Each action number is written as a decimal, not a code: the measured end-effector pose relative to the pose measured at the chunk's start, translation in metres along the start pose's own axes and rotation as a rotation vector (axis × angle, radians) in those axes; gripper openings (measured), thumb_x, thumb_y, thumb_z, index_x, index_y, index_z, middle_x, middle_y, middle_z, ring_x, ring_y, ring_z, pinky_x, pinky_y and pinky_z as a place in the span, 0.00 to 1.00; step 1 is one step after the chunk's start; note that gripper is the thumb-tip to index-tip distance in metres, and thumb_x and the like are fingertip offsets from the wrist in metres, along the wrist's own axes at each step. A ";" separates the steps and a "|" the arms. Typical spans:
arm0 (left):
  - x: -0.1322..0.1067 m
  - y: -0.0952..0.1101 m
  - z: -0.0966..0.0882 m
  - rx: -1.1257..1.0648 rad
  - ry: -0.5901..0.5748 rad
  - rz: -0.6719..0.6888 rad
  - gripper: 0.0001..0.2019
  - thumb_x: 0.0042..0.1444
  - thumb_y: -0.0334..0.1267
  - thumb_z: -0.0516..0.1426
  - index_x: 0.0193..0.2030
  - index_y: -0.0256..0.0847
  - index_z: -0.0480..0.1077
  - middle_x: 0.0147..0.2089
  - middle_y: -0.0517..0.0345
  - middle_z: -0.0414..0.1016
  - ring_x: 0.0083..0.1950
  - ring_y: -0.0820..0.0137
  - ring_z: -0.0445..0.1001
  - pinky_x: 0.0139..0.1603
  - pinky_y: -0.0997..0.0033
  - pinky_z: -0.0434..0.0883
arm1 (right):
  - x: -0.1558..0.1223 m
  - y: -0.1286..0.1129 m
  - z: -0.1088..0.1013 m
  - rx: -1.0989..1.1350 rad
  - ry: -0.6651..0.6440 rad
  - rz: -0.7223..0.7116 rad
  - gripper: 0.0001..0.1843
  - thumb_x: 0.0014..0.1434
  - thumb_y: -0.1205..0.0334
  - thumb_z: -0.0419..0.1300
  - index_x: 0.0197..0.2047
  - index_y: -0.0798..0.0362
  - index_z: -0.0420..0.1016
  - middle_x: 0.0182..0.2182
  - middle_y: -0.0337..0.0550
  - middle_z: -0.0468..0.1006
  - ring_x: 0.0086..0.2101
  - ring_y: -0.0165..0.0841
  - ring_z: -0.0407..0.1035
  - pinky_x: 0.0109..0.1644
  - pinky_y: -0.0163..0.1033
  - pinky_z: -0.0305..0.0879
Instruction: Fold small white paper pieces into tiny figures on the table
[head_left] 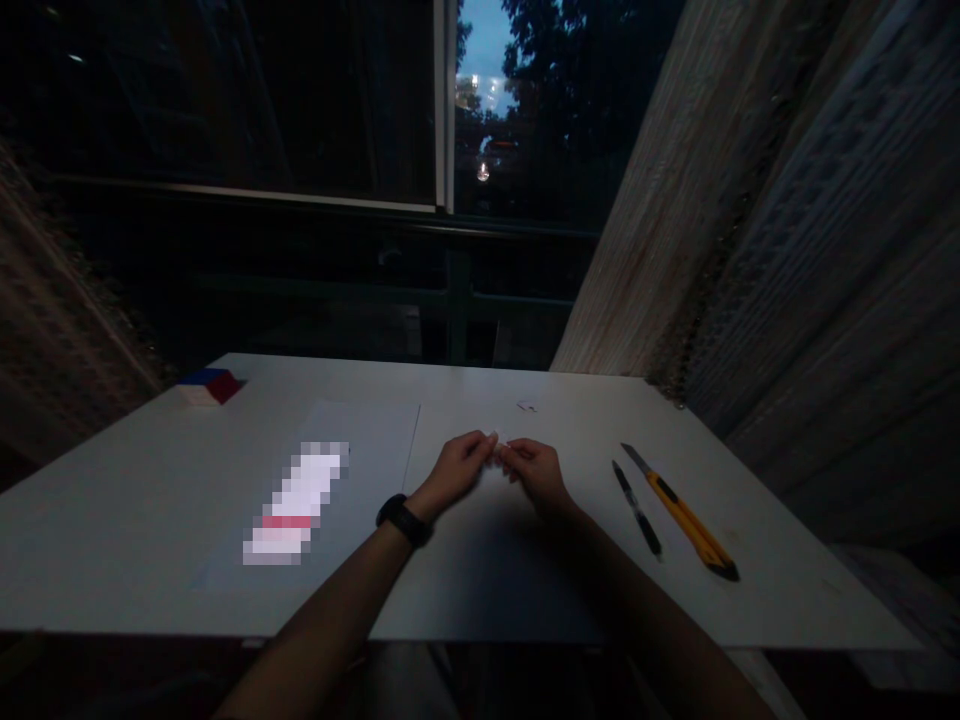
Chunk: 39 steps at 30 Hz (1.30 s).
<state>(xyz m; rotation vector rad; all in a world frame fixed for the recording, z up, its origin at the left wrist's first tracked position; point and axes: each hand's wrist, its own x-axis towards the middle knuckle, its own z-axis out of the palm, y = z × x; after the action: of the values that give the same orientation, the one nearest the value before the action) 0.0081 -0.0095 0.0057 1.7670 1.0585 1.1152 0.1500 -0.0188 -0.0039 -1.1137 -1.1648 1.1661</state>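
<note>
My left hand (463, 468), with a dark watch on its wrist, and my right hand (536, 472) meet over the middle of the white table. Thumbs and fingers of both hands pinch a small white piece of paper (498, 440) from either side; most of it is covered by the fingertips. Just beyond the hands lies a small white scrap (527, 406). To the right, a black and clear pen (637, 510) rests beside a yellow box cutter (691, 525), whose blade is out and points away from me.
On the left, a lit, pixelated phone-shaped panel (296, 503) lies on a large white sheet (386, 440). A blue, red and white block (208, 386) sits at the table's (90, 540) far left corner. Behind stand a window (444, 110) and curtains (652, 180).
</note>
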 end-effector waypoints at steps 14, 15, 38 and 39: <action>-0.002 0.005 -0.003 0.048 -0.007 0.035 0.19 0.54 0.51 0.49 0.26 0.38 0.70 0.27 0.57 0.72 0.31 0.71 0.68 0.35 0.74 0.63 | -0.001 -0.002 0.000 -0.011 -0.017 -0.025 0.20 0.37 0.46 0.65 0.21 0.56 0.72 0.17 0.40 0.72 0.17 0.25 0.59 0.18 0.32 0.54; -0.002 0.005 -0.003 0.045 -0.010 0.042 0.19 0.55 0.50 0.49 0.26 0.38 0.70 0.27 0.57 0.72 0.32 0.71 0.68 0.36 0.74 0.63 | -0.002 -0.002 0.000 -0.013 -0.021 -0.026 0.19 0.38 0.46 0.65 0.21 0.56 0.72 0.17 0.40 0.72 0.17 0.25 0.59 0.18 0.32 0.55; 0.007 -0.003 -0.005 -0.175 0.079 -0.146 0.18 0.44 0.50 0.59 0.32 0.33 0.73 0.26 0.56 0.73 0.27 0.73 0.66 0.30 0.73 0.63 | 0.004 0.000 -0.009 -0.092 -0.083 0.007 0.19 0.40 0.48 0.64 0.26 0.57 0.71 0.21 0.41 0.74 0.18 0.24 0.61 0.19 0.31 0.55; 0.007 -0.003 -0.005 -0.184 0.087 -0.152 0.18 0.43 0.49 0.60 0.32 0.33 0.74 0.27 0.55 0.73 0.28 0.73 0.67 0.31 0.73 0.63 | 0.004 0.001 -0.009 -0.087 -0.087 0.008 0.20 0.40 0.48 0.64 0.26 0.57 0.71 0.21 0.41 0.74 0.18 0.24 0.61 0.19 0.31 0.55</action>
<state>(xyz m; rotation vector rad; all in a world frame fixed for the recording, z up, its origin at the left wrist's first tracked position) 0.0047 -0.0016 0.0064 1.4814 1.0859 1.1637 0.1587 -0.0155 -0.0049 -1.1436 -1.2893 1.1900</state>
